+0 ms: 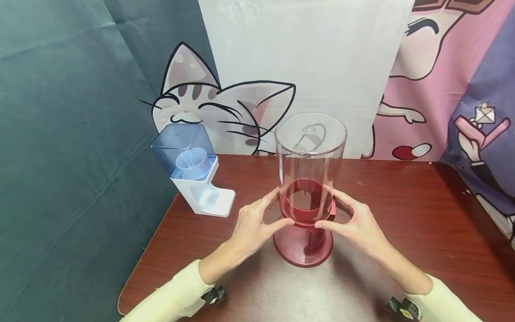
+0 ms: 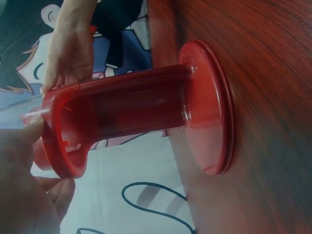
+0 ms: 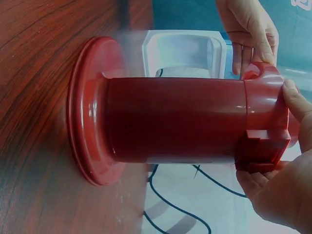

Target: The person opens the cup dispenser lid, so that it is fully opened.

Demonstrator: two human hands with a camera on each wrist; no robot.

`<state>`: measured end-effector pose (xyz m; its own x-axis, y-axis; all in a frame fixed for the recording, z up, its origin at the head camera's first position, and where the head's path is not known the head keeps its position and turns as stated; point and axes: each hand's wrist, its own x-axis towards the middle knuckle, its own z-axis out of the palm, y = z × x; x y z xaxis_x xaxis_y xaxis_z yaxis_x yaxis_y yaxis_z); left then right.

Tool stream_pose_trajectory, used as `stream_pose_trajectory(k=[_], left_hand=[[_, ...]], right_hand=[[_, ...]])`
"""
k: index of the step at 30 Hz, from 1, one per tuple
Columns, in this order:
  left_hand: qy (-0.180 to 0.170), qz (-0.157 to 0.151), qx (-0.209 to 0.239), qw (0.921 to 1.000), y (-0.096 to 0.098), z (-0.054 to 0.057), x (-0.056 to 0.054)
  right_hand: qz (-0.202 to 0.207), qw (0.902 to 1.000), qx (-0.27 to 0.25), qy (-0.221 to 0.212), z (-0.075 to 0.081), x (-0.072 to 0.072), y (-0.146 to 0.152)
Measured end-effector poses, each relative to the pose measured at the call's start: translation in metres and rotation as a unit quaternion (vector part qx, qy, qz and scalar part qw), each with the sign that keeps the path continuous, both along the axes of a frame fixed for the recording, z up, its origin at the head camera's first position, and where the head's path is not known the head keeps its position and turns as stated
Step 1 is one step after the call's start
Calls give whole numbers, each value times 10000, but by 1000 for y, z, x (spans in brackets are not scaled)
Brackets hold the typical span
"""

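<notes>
Probably, the clear cylinder (image 1: 310,165) is stiff, rather light and somewhat slippery (perhaps also easy to crack), so the red collar (image 3: 265,107) at its lower end seems the safer place to hold. The red stand (image 1: 291,248) is upright on the table (image 1: 402,201). Left hand (image 1: 253,223) and right hand (image 1: 360,223) face each other, thumbs in front, both pinching the collar.

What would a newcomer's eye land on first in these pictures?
First, the tall clear cylinder rising from the red stand, right of centre on the table, with the left hand and right hand gripping the stand's ring. Next, the white unit with a blue see-through top, off to the left. Behind it, a cartoon cat on the backdrop.
</notes>
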<state>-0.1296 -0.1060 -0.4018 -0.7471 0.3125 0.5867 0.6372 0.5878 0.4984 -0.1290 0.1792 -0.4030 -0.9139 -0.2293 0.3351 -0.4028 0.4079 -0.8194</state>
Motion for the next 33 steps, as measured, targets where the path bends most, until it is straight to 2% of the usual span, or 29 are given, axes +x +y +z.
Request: stream_pose_trajectory(k=[4,7,11,16,18,21,24,28,33], left_hand=[[-145,15,-32,9999,1,0,0],[-292,-37,49,9996,3,5,-1],[-357,-241,380,9983,6,20,-7],[-497,-661,875,9927,11,46,-18],[-699,-939,1158,9864,13,56,-23],[-1051,-1369,1598,9720,19,68,-31],[-1233,-1680,1806,9612,25,77,-40],[-1323,-2160,2016,9461,33,83,-49],[-1267,-2840,2520,9164,41,84,-55]], right_hand=[[129,9999,30,16,-1,-2,3],[303,9995,36,-71,-2,-5,4],[482,9986,68,-188,-4,-9,3],[450,9986,214,-197,-6,-15,-1],[469,9984,196,-247,-7,-17,-3],[487,9981,189,-328,-7,-19,-5],[538,9977,165,-377,-8,-22,-6],[663,9967,28,-459,-10,-24,-7],[736,9958,37,-551,-12,-24,-8]])
